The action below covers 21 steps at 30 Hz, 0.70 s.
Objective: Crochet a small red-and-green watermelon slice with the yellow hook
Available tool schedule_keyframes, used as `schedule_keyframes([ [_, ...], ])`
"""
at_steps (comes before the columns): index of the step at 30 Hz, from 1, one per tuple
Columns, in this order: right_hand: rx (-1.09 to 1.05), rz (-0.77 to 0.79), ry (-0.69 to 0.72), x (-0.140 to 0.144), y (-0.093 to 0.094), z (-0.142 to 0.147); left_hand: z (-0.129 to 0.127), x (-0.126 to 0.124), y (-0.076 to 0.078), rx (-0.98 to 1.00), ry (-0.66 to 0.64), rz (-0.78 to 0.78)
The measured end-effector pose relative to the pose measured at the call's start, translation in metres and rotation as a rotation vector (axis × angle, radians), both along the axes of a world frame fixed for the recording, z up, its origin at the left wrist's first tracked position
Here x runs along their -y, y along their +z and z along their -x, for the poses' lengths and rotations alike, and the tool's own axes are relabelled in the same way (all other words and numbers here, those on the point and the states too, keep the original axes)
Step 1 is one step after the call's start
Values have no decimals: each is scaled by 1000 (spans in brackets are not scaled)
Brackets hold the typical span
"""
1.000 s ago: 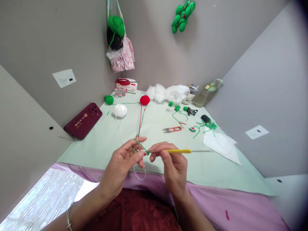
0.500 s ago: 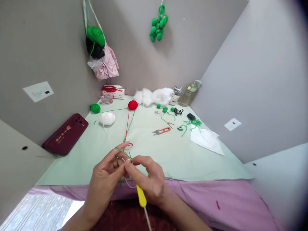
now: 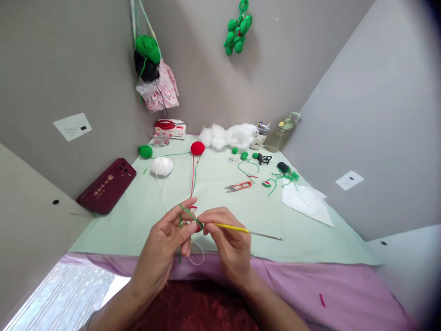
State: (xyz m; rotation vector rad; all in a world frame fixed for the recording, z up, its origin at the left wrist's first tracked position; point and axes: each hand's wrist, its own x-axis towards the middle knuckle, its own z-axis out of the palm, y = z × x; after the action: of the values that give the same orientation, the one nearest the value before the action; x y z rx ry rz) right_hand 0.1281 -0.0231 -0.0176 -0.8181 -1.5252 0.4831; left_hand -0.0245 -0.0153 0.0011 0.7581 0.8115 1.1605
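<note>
A grey-walled corner booth around a pale green worktop

We see plain grey partition walls (image 3: 62,59) closing in on three sides, meeting in a corner at the upper middle of the frame; the right wall (image 3: 372,92) slants down toward the lower right. A small white label (image 3: 72,126) is stuck on the left wall and another white label (image 3: 349,180) on the right one. The worktop (image 3: 220,207) fills the centre, covered in pale green, with a lilac cloth (image 3: 310,285) along its near edge. At the lower left, a bright patterned floor (image 3: 55,299) shows. Light is soft and even, with no hard shadows.
</note>
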Motion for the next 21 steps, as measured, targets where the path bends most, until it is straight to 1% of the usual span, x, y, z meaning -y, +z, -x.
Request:
schedule_keyframes([
  [1, 79, -64, -43, 1, -2, 0, 0, 0, -1, 8, -2, 5],
  [3, 230, -194, -99, 4, -5, 0, 1, -3, -2, 57, -66, 61],
  [4, 262, -226, -113, 5, -5, -1, 2, -4, -2, 94, -109, 104],
  [5, 247, -218, -116, 6, -4, -2, 4, -6, -2, 130, -143, 148],
  [6, 186, -170, -109, 6, -3, -4, 6, -8, -2, 160, -157, 184],
  [8, -25, -16, -65, 4, 1, -5, 9, -10, 0, 191, -126, 203],
  [10, -190, 108, 42, 2, 5, -4, 9, -8, 2, 177, -85, 158],
  [11, -231, 143, 92, 0, 7, -4, 8, -7, 3, 156, -80, 126],
  [13, -247, 188, 149, -2, 8, -2, 6, -3, 4, 104, -85, 69],
  [16, -267, 223, 145, -3, 5, -1, 4, 1, 3, 21, -86, 17],
  [21, -370, 294, 197, -4, -3, -5, 4, -1, 4, -32, -16, -22],
])
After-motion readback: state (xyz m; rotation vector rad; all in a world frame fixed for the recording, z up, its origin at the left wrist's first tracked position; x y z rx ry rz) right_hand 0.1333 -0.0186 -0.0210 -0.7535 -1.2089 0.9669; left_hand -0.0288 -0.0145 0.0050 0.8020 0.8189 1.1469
